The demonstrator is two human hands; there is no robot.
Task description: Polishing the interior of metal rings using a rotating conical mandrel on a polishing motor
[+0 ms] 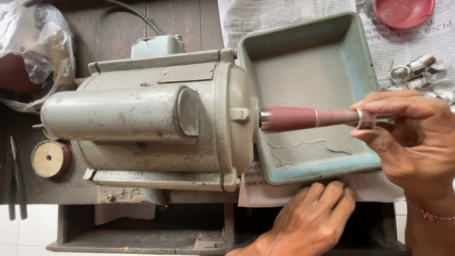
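Note:
My right hand pinches a silver metal ring around the thin end of a reddish-brown tapered spindle. The spindle sticks out to the right from a grey electric motor and hangs over a worn blue-green metal tray. My left hand lies flat, palm down, on white paper at the tray's near edge, holding nothing. Thin wire scraps lie in the tray under the spindle.
Several silver rings lie on newspaper to the right of the tray. A red bowl sits at the top right. A clear plastic bag is at the far left, with a round disc and dark pliers below it.

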